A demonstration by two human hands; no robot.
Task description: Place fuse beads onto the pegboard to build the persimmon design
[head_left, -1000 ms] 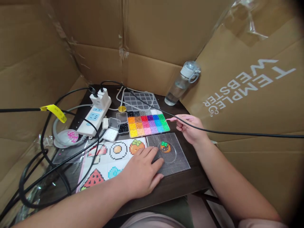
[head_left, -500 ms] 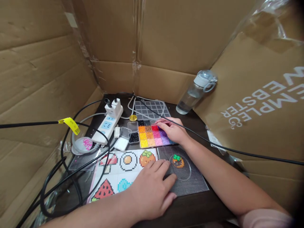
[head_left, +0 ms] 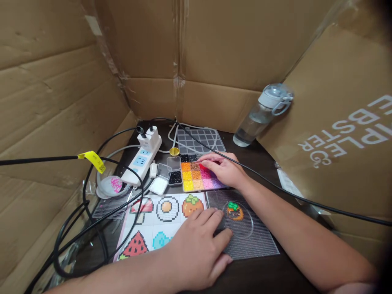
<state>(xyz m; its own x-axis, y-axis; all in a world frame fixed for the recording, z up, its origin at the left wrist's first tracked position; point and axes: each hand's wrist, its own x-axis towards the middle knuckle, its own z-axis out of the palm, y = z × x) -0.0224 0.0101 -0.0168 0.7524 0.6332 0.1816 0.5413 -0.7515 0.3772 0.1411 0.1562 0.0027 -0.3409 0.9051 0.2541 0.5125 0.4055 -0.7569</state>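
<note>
My right hand pinches slim pinkish tweezers above a divided bead box. Their tips point down toward the brown and orange compartments; I cannot make out a bead between them. Fingers spread, my left hand lies palm down across the pattern sheet and the edge of the clear pegboard. On that board sits a small persimmon-like bead figure, with green leaves, an orange outline and some dark beads. The sheet shows pixel pictures of fruit, an egg and a mushroom, partly covered by my left arm.
A water bottle leans against the cardboard wall. Left of the bead box are small boxes of black beads and white beads, plus a power strip. Black cables loop at left; another crosses above my right arm.
The camera view has shifted slightly, moving everything a little right. The tweezers have come into clearer sight, reaching farther left over the brown compartments. My left hand stays resting on the sheet and board.
</note>
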